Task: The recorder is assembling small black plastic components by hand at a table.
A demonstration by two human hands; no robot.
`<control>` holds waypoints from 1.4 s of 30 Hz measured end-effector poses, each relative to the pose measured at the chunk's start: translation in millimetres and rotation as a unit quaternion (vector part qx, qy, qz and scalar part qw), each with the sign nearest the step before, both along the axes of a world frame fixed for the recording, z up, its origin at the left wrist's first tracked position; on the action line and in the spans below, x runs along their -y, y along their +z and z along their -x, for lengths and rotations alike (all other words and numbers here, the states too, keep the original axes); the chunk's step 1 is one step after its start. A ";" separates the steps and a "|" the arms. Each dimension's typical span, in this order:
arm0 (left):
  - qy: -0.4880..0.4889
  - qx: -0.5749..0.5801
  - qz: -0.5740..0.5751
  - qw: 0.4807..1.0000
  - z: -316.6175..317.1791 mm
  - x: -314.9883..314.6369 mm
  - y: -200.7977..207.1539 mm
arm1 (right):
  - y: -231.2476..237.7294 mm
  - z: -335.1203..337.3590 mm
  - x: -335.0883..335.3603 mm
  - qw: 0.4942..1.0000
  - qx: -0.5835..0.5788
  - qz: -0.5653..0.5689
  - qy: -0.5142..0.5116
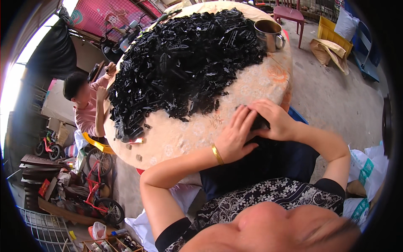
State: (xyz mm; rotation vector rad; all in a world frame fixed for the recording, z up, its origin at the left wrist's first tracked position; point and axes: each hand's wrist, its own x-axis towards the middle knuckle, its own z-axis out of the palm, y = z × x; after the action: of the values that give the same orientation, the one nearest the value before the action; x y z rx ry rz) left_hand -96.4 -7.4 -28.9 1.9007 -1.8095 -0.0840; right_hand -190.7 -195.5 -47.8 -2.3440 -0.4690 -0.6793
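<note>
Both hands meet over the near edge of a round table [184, 140] with a pale patterned cover. My right hand [275, 119] is closed, fingers bent round a small black piece [261, 122], largely hidden by the fingers. My left hand [237, 136], below a gold bracelet [217, 154], presses against the same piece from the left with its fingers together. The piece's exact kind cannot be made out. Beyond the hands lies a large heap of black plastic-looking parts [180, 63], many long and thin, covering much of the table.
A metal mug [268, 33] stands at the table's far right. Another person [86, 101] sits at the left edge, hands raised by the heap. A red chair [289, 12] and yellow crate [331, 33] are at the back right. White sacks [367, 168] stand at right; a red bicycle [94, 185] at left.
</note>
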 end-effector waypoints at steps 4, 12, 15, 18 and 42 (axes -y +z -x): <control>-0.109 -0.009 0.004 0.994 12.2 5.2 -6.1 | 5.3 41.6 1.6 0.998 -0.025 0.030 -0.051; -0.082 0.031 0.078 0.993 -16.8 7.2 6.9 | 10.3 74.9 -5.5 0.984 -0.129 0.051 -0.114; 0.187 0.181 0.081 0.962 -82.9 -10.6 21.1 | 25.4 63.9 -10.8 0.987 -0.090 0.104 -0.088; 0.435 0.203 0.062 0.875 -166.1 -36.0 10.2 | 29.8 31.2 -23.9 0.990 -0.038 0.138 -0.008; 0.407 0.132 0.090 0.899 -164.2 114.3 -3.5 | -1.7 -178.9 56.2 0.974 0.120 0.130 -0.145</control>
State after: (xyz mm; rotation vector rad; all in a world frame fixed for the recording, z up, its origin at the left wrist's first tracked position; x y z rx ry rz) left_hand 67.9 -121.7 -32.4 2.4420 -0.9710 0.6327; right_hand -11.7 -251.6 -49.5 -2.6182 -0.3386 -1.1063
